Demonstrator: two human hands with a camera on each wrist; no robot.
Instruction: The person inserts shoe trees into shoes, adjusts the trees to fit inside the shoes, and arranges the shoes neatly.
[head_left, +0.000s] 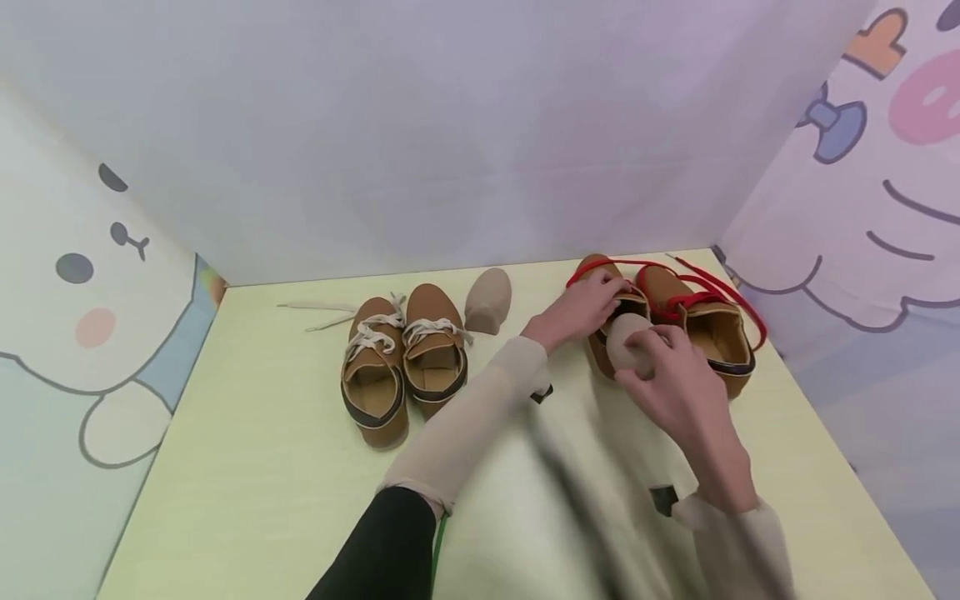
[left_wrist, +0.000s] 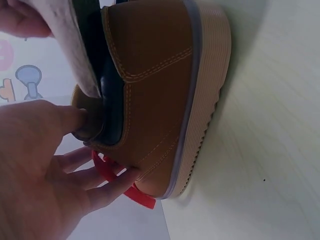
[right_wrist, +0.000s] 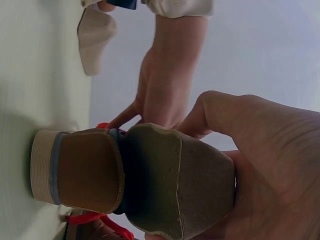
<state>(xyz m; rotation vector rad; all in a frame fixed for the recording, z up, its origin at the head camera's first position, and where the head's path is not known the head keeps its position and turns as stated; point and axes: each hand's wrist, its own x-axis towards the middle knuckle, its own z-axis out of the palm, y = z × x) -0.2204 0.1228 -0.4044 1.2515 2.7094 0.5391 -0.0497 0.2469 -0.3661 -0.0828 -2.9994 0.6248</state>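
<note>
My right hand [head_left: 678, 379] grips a beige molded shoe insert [head_left: 628, 343] between thumb and fingers. In the right wrist view this insert [right_wrist: 205, 190] stands at the heel opening of a brown shoe [right_wrist: 85, 172], and in the left wrist view its narrow end reaches into the opening. My left hand [head_left: 581, 310] holds the front of that same shoe [left_wrist: 155, 85], thumb at the tongue and fingers over the red lace [left_wrist: 142, 196] and far side. Right beside it sits the matching red-laced shoe [head_left: 720, 333], its opening bare.
Left of my arm stand two brown shoes with white laces, one [head_left: 375, 367] slightly nearer me than the other [head_left: 435, 350]. A second beige insert [head_left: 489, 298] lies by the back edge of the pale table [head_left: 247, 467]. Printed cloth walls [head_left: 450, 142] enclose the sides and back.
</note>
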